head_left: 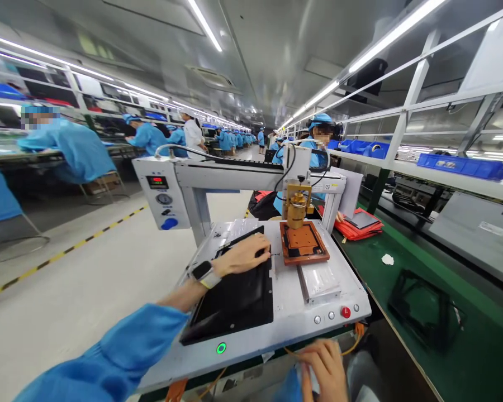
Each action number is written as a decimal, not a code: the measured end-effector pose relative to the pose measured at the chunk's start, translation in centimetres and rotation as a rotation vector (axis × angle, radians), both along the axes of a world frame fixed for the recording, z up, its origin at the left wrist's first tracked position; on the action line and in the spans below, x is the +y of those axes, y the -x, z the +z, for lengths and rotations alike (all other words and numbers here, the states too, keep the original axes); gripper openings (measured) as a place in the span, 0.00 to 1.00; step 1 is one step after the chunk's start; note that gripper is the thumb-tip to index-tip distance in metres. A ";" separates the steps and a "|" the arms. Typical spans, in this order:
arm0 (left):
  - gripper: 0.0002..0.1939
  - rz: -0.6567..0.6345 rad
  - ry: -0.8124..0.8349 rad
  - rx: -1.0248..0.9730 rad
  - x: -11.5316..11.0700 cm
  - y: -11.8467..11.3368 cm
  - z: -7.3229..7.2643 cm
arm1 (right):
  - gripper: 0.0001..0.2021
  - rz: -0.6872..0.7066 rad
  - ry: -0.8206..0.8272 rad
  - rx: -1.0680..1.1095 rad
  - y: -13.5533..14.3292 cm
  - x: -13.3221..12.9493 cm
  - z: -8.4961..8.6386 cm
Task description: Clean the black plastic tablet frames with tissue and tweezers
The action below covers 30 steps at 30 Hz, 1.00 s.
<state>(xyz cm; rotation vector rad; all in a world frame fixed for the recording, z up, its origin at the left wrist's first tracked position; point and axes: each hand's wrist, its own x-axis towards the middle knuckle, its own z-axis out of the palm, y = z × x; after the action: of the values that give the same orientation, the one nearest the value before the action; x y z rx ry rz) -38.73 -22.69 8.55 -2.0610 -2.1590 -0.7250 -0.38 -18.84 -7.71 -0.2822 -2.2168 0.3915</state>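
Observation:
My left hand (245,254), with a watch on its wrist, reaches over the black flat panel (238,304) on the left of the machine bed. Its fingers are loosely bent with a gap at the thumb, near the panel's upper right edge. No held thing shows in it. My right hand (324,365) is low, in front of the machine's front edge, with its fingers curled. Something pale and blue shows beside its thumb, too unclear to name. Right of my left hand, an orange-brown fixture (304,254) bearing a black frame sits under the brass-coloured machine head (297,206).
The white gantry machine (235,177) has a control box (163,192) on its left, and a red button (346,312) in front. On the green bench (406,324) are a black frame (423,312), a white scrap (388,259) and red sheets (360,226). A co-worker (318,131) is behind the machine.

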 end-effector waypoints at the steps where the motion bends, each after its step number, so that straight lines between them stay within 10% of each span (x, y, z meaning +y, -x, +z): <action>1: 0.21 0.026 -0.013 -0.028 -1.1 0.5 1.5 | 0.09 0.055 0.012 -0.029 2.6 -0.6 2.1; 5: 0.29 0.134 -0.004 -0.162 -6.6 1.9 7.0 | 0.14 0.128 -0.096 -0.332 12.1 -2.9 7.0; 9: 0.37 0.289 0.059 -0.321 -11.7 1.9 9.5 | 0.17 0.181 -0.217 -0.474 16.2 -4.0 7.3; 22: 0.33 0.471 -0.021 -0.624 -15.7 2.8 8.6 | 0.12 0.315 -0.271 -0.672 19.5 -0.4 9.4; 30: 0.31 0.519 -0.198 -0.593 -15.3 2.6 8.7 | 0.02 0.289 -0.154 -0.378 12.8 -0.6 11.5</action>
<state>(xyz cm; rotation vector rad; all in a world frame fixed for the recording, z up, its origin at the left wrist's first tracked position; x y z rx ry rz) -41.31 -37.96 17.21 -1.1888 -2.5963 -1.5181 -13.16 -19.39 3.83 0.0557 -2.6548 0.3400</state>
